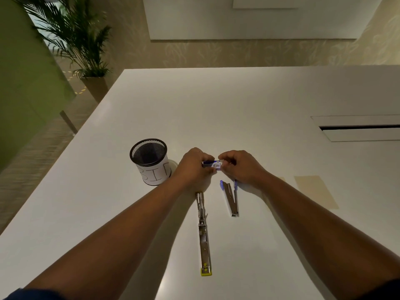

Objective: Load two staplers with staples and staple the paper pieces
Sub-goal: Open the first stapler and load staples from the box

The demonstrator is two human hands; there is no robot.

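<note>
A small blue and white staple box is held just above the white table between both hands. My left hand grips its left end with curled fingers. My right hand pinches its right end. Below the hands lie two staplers, both swung open. The yellow stapler stretches flat toward me, its far end hidden under my left wrist. The blue stapler lies to its right in a narrow V. Tan paper pieces rest on the table to the right, one partly hidden by my right forearm.
A black mesh cup with a white label reading BIN stands left of my hands. A cable hatch is set into the table at the far right. A potted palm stands on the floor beyond the table's left corner.
</note>
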